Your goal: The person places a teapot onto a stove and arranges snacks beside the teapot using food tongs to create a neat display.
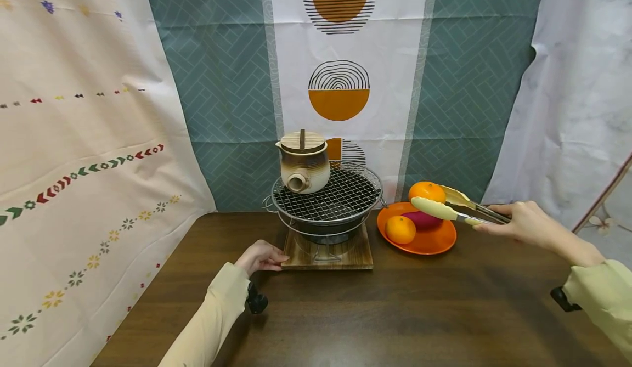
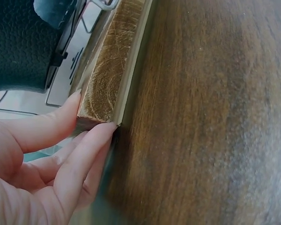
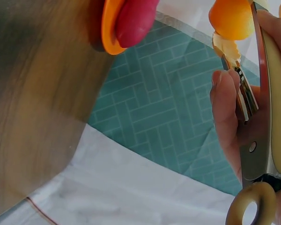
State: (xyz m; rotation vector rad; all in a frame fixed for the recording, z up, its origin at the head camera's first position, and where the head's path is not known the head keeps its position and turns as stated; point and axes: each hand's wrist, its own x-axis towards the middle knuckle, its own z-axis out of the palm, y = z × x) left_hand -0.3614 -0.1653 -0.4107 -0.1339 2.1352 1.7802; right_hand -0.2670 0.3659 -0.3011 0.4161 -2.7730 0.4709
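Observation:
My left hand (image 1: 260,256) pinches the front left corner of a square wooden board (image 1: 328,266), thumb on top and fingers beneath, as the left wrist view shows. On that board stands a round tabletop grill (image 1: 340,191) with a wire mesh. A lidded clay teapot (image 1: 305,164) sits at the mesh's left side. With my right hand (image 1: 530,224) I grip a pair of tongs (image 1: 476,208) with cream tips. Between the tips is an orange (image 1: 427,191), held above an orange plate (image 1: 429,243). A second orange (image 1: 400,230) and a purple sweet potato (image 1: 422,219) lie on the plate.
Everything stands on a dark wooden table (image 1: 385,317). Patterned cloth (image 1: 222,82) hangs right behind the grill and plate. A cream cloth (image 1: 89,191) borders the table's left side, and a white one (image 1: 573,109) hangs at the right.

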